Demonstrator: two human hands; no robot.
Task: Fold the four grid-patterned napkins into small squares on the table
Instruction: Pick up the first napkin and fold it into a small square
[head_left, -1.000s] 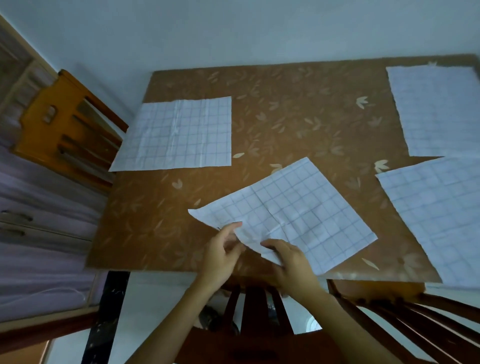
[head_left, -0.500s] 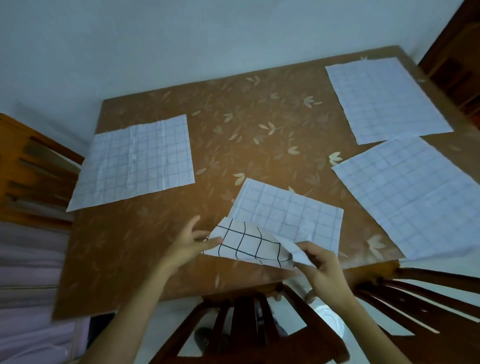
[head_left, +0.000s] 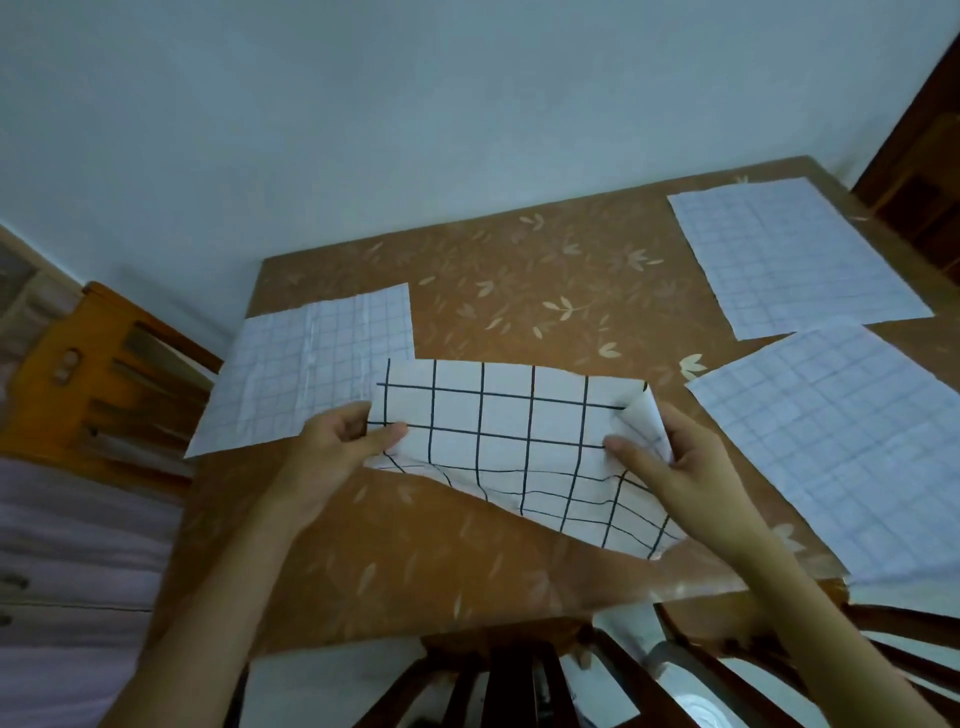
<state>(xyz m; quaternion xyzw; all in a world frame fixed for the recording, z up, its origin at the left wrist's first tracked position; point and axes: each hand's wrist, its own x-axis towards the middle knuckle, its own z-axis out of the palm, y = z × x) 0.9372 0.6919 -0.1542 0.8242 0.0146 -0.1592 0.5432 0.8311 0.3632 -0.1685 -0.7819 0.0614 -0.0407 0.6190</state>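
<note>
Toward the front edge of the bench (head_left: 519, 291), a seemingly light, floppy napkin (head_left: 509, 431) is pinched at its ends by the left hand (head_left: 332, 452) and right hand (head_left: 675, 467).

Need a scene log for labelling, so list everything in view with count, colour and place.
white napkin with bold dark grid lines: one, white and black, mid-fold, table's near middle
flat square napkins with faint grid: three, pale white; one left, two right
leaf-patterned brown table: one, brown, centre
orange wooden chair: one, orange, left of table
dark brown wooden chairs: two, dark brown, at near edge
left hand: one, fingers pinch the bold-grid napkin's left end
right hand: one, fingers pinch its right end
</note>
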